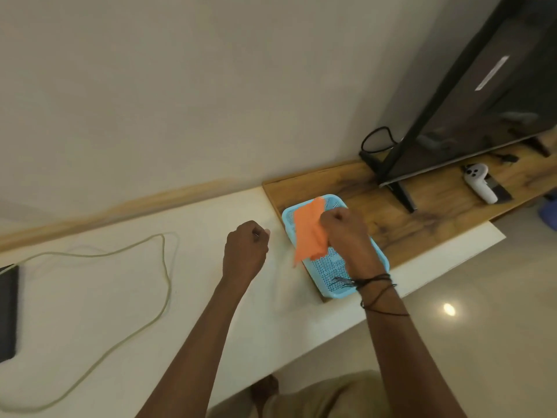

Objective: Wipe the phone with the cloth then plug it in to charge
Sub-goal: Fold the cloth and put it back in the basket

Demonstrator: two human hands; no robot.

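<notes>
1. Your right hand [343,227] grips the orange cloth [307,233] above the blue basket [328,267], where the white counter [211,342] meets the wooden top [407,212]. Your left hand [245,248] is clenched, with nothing visible in it.
2. The phone [7,312] lies at the counter's far left edge. A hasty reach could snag the loose cable [164,267] and drag the phone off.
3. The cloth's hanging corner may catch the basket rim.
4. The wooden top carries a television [482,101] and a white controller [479,184]. The wall is plain and the floor is glossy tile.

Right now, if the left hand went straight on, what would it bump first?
Probably nothing until the wall. The left hand points across the counter toward it. The basket and the cloth in the right hand seem off to the side, though depth is unclear.
</notes>
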